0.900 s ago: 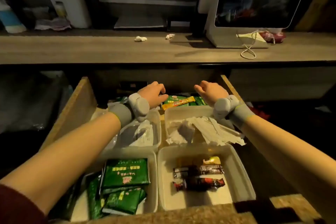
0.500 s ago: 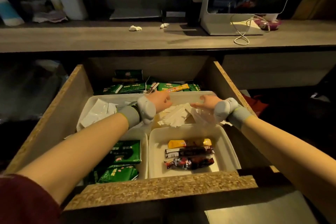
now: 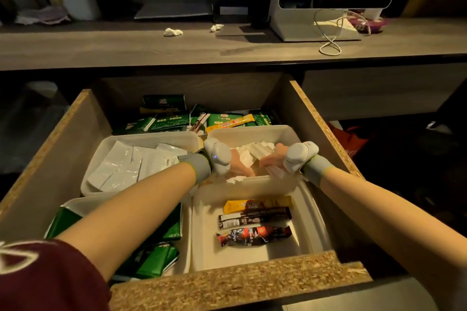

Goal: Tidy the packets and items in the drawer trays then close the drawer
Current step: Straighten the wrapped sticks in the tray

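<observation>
The open wooden drawer (image 3: 63,134) holds several white trays. My left hand (image 3: 238,165) and my right hand (image 3: 274,159) are both down in the far right tray (image 3: 283,134), pressed from either side against a heap of white paper sachets (image 3: 255,151); the fingers are mostly hidden among them. The near right tray (image 3: 313,214) contains a yellow coffee stick (image 3: 255,206), a dark stick and a red-black packet (image 3: 252,235). Green tea packets (image 3: 156,257) fill the near left tray. Silver-white pouches (image 3: 131,164) lie in the far left tray.
Loose green packets and a yellow stick (image 3: 227,122) lie behind the trays at the drawer's back. Above is a wooden counter (image 3: 126,48) with crumpled tissue bits (image 3: 173,32), a white screen device (image 3: 328,0) and a looped cable (image 3: 329,45).
Both hands came back from the rear of the drawer and dropped into the far right tray, closing in on the white sachets. More of the drawer now shows.
</observation>
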The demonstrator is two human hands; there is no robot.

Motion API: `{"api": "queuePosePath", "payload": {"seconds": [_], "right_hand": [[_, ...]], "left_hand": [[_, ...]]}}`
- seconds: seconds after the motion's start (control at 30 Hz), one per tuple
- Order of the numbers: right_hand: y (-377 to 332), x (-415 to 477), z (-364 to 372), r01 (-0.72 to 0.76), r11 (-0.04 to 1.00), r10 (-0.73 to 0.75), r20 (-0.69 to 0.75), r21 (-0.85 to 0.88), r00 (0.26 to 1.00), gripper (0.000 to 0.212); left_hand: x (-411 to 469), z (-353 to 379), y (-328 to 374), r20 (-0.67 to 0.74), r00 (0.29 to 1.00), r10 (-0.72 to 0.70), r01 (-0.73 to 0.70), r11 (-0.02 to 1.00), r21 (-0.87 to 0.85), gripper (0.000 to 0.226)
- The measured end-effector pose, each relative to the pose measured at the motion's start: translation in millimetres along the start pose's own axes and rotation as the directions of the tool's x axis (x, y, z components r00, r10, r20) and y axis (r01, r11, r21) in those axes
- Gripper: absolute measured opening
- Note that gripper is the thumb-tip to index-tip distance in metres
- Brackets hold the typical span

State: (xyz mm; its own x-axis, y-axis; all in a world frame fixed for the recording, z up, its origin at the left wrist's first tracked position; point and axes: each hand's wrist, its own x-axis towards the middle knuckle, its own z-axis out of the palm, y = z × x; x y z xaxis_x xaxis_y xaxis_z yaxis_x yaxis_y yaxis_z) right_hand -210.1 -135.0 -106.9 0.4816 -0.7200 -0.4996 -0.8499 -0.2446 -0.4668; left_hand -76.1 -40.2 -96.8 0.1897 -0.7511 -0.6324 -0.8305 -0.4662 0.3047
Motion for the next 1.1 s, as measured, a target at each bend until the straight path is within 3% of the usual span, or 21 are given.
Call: {"api": "queuePosePath", "payload": {"seconds": [0.1, 0.17, 0.3, 0.47, 0.7, 0.83, 1.0, 1.1], "right_hand": [[-5, -4, -8, -0.055, 0.989, 0.065, 0.074, -0.134, 0.995, 0.035], [-7, -5, -12, -0.063, 0.985, 0.079, 0.095, -0.160, 0.992, 0.033], [-3, -9, -18, -0.130, 0.990, 0.135, 0.106, -0.048, 0.985, 0.035], [1, -12, -30, -0.133, 0.987, 0.117, 0.162, 0.088, 0.980, 0.021], [-11, -16, -24, 0.048, 0.999, -0.047, 0.115, -0.006, 0.992, 0.017], [-20, -14, -18, 0.197, 0.980, -0.195, 0.103, -0.010, 0.975, 0.035], [-26, -6, -14, 0.282, 0.958, -0.287, 0.120, 0.055, 0.950, 0.037], [-25, 1, -4, 0.315, 0.945, -0.300, 0.152, -0.087, 0.942, 0.044]], "left_hand": [[4, -2, 0, -0.007, 0.999, -0.048, 0.048, 0.999, 0.010, 0.039], [10, -1, -1, -0.018, 0.997, -0.072, 0.072, 0.997, -0.015, 0.035], [7, -5, -3, -0.039, 0.993, -0.107, 0.102, 0.987, -0.126, 0.023], [-12, -24, -5, 0.018, 0.996, -0.089, 0.091, 0.948, -0.305, 0.007], [-60, -78, -32, -0.038, 0.992, -0.117, 0.093, 0.917, -0.387, 0.030], [-63, -83, -39, -0.117, 0.989, -0.091, 0.038, 0.920, -0.391, 0.021], [-61, -83, -45, -0.263, 0.965, -0.009, -0.106, 0.903, -0.417, 0.016], [-57, -82, -49, -0.302, 0.951, 0.066, -0.197, 0.882, -0.428, 0.014]]}}
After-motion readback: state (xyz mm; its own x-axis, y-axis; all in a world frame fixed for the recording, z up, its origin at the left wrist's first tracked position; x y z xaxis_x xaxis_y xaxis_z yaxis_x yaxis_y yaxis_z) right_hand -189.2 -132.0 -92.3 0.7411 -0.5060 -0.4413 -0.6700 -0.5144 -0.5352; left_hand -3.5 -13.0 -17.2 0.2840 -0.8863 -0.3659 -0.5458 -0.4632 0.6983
